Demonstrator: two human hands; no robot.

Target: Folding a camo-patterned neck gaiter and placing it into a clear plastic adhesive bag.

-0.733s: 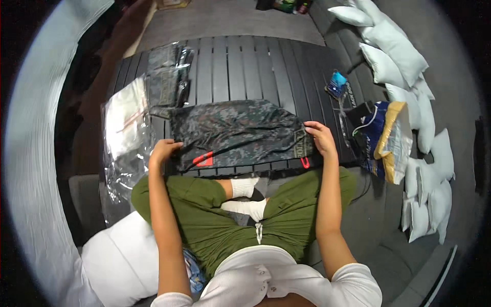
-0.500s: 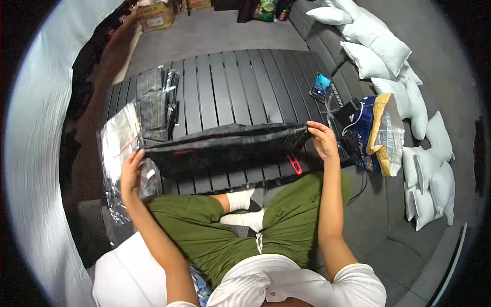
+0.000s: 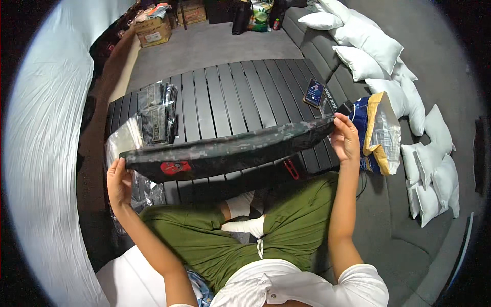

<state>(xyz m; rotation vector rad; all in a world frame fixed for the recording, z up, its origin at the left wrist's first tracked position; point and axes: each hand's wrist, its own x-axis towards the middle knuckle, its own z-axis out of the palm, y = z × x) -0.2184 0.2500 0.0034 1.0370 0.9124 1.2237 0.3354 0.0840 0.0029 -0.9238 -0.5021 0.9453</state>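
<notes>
We note a dark slatted worktop [image 3: 230, 102]. On its left part lie clear plastic bags of folded camouflage garments [image 3: 156, 115], and more clear bags [image 3: 125, 140] overhang its left edge. A smartphone [image 3: 313, 92] lies near the right edge.

White short-sleeved collared shirt, olive green drawstring trousers, white socks, bare forearms

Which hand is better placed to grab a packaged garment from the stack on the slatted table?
Left. The left hand grips the camouflage garment just below the bagged stack; the right hand is far across.
</notes>
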